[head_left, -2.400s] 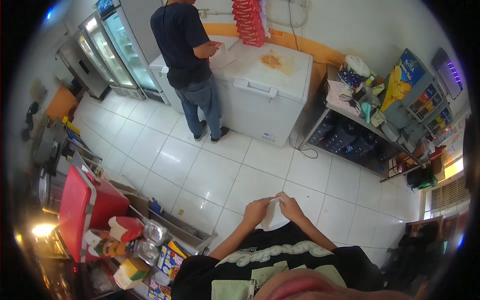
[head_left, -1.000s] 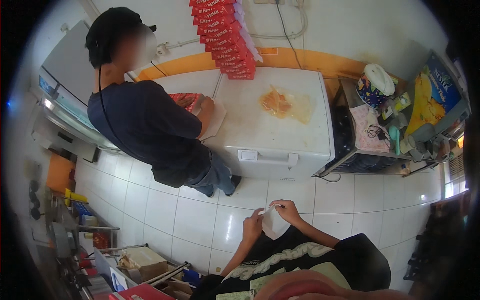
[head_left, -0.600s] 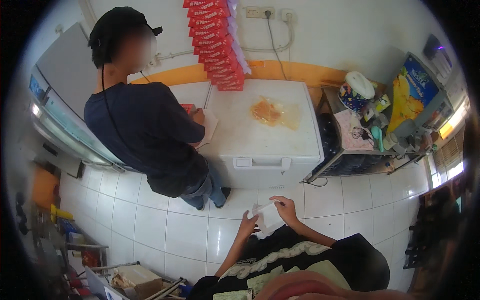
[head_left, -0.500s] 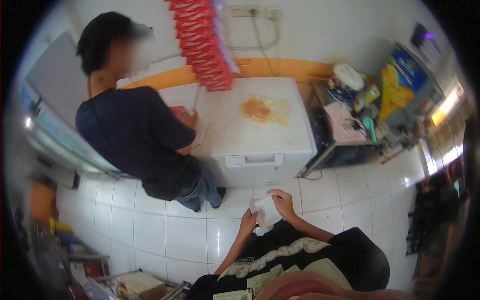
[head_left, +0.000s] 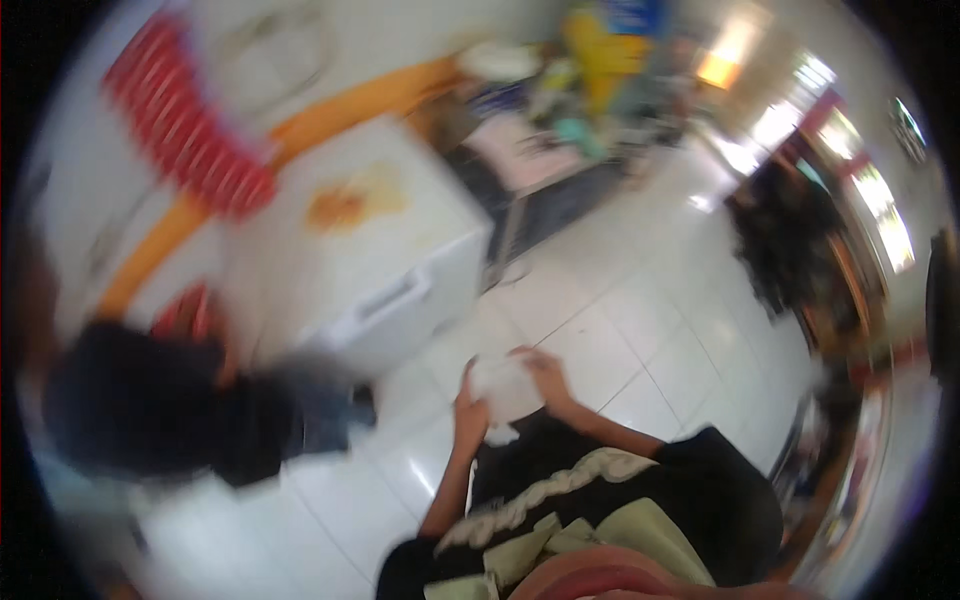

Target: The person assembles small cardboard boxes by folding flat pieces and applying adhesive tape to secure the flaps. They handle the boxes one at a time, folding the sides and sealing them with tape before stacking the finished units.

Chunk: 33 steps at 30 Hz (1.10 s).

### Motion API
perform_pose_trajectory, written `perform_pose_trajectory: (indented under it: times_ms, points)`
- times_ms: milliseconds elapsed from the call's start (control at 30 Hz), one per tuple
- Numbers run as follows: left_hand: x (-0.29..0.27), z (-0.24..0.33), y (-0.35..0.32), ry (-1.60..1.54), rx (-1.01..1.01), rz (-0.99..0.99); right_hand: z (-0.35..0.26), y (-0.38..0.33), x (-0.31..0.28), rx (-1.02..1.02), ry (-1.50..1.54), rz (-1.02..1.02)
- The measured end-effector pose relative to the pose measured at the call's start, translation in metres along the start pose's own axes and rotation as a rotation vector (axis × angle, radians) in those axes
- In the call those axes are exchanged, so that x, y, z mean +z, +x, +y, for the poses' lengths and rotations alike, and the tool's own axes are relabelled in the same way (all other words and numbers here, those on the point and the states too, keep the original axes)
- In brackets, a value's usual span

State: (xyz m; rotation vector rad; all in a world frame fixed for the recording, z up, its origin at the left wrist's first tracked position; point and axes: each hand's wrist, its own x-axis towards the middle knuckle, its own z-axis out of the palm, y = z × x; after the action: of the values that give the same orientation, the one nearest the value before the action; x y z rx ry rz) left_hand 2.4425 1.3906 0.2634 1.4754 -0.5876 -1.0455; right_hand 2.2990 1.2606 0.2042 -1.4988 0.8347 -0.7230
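Between left hand and right hand sits a white box, contents unclear.

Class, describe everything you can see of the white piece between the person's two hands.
The white piece looks pale, plain and thin, like paper or card; blur hides any folds or markings. It is held up in front of the black shirt, above the tiled floor. The left hand grips its left edge, the right hand its upper right side.

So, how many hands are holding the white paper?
2: the left hand, fingers at the left of the paper; the right hand at its top right. None seems hidden.
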Motion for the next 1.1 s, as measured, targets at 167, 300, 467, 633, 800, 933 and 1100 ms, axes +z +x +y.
perform_pose_trajectory:
  times_ms: [167,300,467,633,800,933,1100]
  points:
    - [-0.009,-0.046,-0.021,0.228,0.005,0.073,-0.003,-0.016,0.000,0.219,0.044,-0.173]
    - [0.015,-0.051,-0.026,0.108,0.005,0.094,-0.010,-0.008,0.013,0.390,0.175,-0.213]
    - [0.025,-0.006,-0.017,0.100,-0.061,0.201,-0.015,0.024,0.027,0.361,0.166,-0.232]
    - [0.046,-0.026,0.019,0.032,-0.018,0.409,-0.012,0.071,0.031,0.348,0.196,-0.357]
    - [0.064,-0.018,0.081,-0.002,0.019,0.487,-0.011,0.140,0.018,0.282,0.149,-0.466]
    - [0.092,0.001,0.132,0.025,0.076,0.547,-0.021,0.200,-0.011,0.324,0.220,-0.517]
    - [0.103,0.020,0.174,-0.092,-0.008,0.584,-0.037,0.260,-0.044,0.265,0.254,-0.599]
